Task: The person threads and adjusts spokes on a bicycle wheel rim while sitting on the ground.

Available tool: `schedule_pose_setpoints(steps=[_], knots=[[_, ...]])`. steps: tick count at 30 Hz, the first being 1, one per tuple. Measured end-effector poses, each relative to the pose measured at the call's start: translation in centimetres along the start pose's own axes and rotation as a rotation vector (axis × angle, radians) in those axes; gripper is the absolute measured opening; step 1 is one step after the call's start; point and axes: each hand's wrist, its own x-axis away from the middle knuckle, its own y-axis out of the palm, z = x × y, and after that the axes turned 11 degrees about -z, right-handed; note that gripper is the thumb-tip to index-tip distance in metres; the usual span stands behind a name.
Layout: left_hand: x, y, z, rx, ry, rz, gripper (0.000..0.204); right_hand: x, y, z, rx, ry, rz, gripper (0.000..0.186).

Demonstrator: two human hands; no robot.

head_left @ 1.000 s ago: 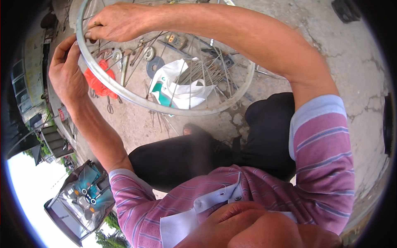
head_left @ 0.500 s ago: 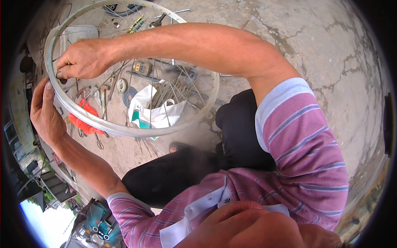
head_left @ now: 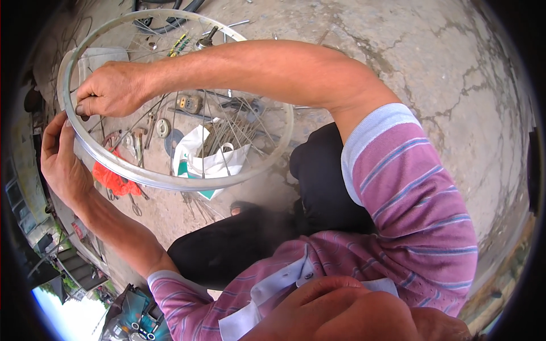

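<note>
A silver bicycle wheel rim with thin spokes is held up at the left, above the ground. My right hand reaches across over the wheel and is closed in a pinch at the rim's inner left side. A small dark bit shows under its thumb; what the fingers hold is mostly hidden. From outside the rim, my left hand has its bent fingertips pressed on the same stretch. A metal hub-like part with a dark axle shows within the far side of the ring.
Below the wheel lie a white and green bag with a bundle of spokes, a yellowish box, a red cloth or bag and several hand tools. A black tyre lies at the back. Cracked concrete spreads right.
The wheel, the right arm and the things on the ground all sit slightly lower and further left in the picture. Both hands keep their grip at the rim.
</note>
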Motion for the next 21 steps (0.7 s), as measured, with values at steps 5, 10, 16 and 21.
schedule_pose_setpoints(steps=[5, 10, 16, 21], knots=[[0.4, 0.5, 1.1, 0.128, -0.010, -0.029, 0.022, -0.1, 0.1, -0.1, 0.020, -0.003, 0.008, 0.031], [0.8, 1.0, 1.7, -0.301, 0.083, 0.058, 0.020, 0.0, 0.0, -0.2, 0.048, 0.025, -0.005, 0.031], [0.5, 1.0, 1.0, -0.044, 0.060, 0.003, 0.020, -0.1, 0.1, -0.1, 0.037, 0.011, 0.024, 0.031], [0.8, 1.5, 2.1, -0.074, 0.029, 0.020, 0.021, 0.1, -0.1, -0.4, 0.046, 0.047, 0.014, 0.031]])
